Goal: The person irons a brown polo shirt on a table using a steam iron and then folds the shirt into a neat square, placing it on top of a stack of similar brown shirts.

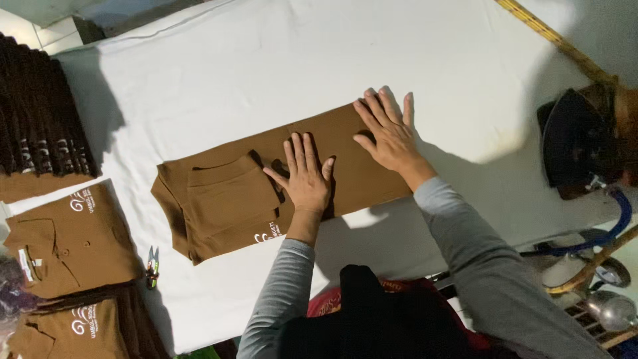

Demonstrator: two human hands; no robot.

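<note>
Pressing one folded brown shirt (279, 179) flat, left hand (306, 176) and right hand (389, 133), fingers spread, side by side.

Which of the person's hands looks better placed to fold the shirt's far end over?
Probably the right hand: it lies flat by the free end of the brown shirt, nearest the edge to lift. The left hand presses the middle, well placed to hold the crease.

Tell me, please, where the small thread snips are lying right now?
In the head view, the thread snips lie on the white table at lower left, between the folded brown shirts and the brown shirt under both hands.
</note>
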